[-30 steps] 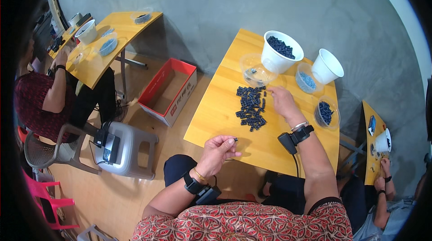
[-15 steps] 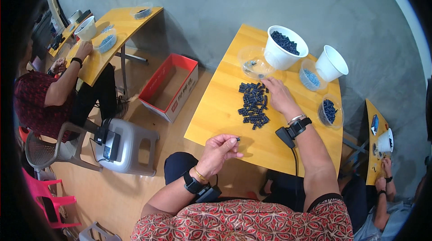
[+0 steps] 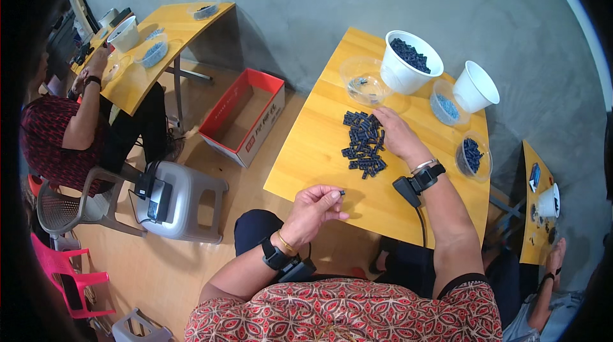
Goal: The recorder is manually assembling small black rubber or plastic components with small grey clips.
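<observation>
Pinched between the thumb and fingers of my left hand [image 3: 315,210], a small dark plastic piece [image 3: 342,193] sticks out over the table's near edge. A loose pile of similar dark blue-black plastic pieces [image 3: 364,145] lies on the yellow wooden table [image 3: 306,150]. My right hand [image 3: 399,134] rests at the pile's upper right side, its fingers bent together and pointing down at the pieces. Whatever its fingertips grip is hidden. Just beyond it stands a clear round tub [image 3: 365,90] with a few small bits at the bottom.
At the back are a white bucket [image 3: 412,64] of dark pieces and another white bucket [image 3: 477,86], tilted. Clear tubs hold light-blue pieces [image 3: 445,106] and dark pieces [image 3: 472,153]. A red-rimmed carton [image 3: 246,118] sits on the floor. Two people work at other tables, left and right.
My right hand has shifted slightly at the pile's edge, while my left hand keeps its pinch. The whole view has moved a little. The co-worker at left has drawn a hand back from the tub.
</observation>
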The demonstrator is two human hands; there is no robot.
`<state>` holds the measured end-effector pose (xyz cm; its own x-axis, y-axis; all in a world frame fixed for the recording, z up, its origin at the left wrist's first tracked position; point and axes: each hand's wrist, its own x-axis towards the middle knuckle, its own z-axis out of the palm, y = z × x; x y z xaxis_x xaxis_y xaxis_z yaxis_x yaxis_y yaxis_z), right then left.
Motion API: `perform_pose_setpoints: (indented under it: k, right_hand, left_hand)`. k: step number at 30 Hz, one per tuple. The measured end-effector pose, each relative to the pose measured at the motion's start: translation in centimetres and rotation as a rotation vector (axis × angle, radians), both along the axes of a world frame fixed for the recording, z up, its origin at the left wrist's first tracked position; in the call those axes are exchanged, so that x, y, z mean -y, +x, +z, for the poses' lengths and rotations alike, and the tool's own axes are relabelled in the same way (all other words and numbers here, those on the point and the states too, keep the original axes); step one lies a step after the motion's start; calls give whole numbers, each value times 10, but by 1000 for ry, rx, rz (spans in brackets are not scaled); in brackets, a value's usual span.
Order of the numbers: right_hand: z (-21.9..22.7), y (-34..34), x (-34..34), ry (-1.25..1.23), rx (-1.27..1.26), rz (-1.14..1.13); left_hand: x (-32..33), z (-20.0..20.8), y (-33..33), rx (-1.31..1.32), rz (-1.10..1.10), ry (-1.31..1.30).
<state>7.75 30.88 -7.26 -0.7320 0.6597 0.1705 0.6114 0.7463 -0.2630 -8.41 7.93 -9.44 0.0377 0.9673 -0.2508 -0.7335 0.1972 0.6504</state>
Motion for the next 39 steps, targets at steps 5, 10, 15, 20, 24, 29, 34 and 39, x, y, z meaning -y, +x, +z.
perform_pose_setpoints:
  k: [5,10,15,20,24,29,34,39]
  right_hand:
    - [2,4,17,-35,-9,-3]
    - [8,9,38,-78,-25,10]
    - [6,15,44,-60,-52,46]
    - [25,5,44,-74,-83,63]
    - [15,-12,27,-19,-116,143]
    - [20,-38,26,31,160,165]
    - [3,-38,22,17,134,141]
    - [2,-32,32,-26,68,177]
  left_hand:
    - [0,0,0,-9,7,-4]
    - [-1,-1,0,-4,5,6]
    - [-1,-1,0,-10,-1,-3]
    - [0,0,-1,-7,-3,3]
    - [-3,0,-1,-17,-12,-5]
    - [-2,0,-1,-34,-17,-5]
    - [0,2,0,-25,-19,-25]
    - [3,0,0,-19,-13,-29]
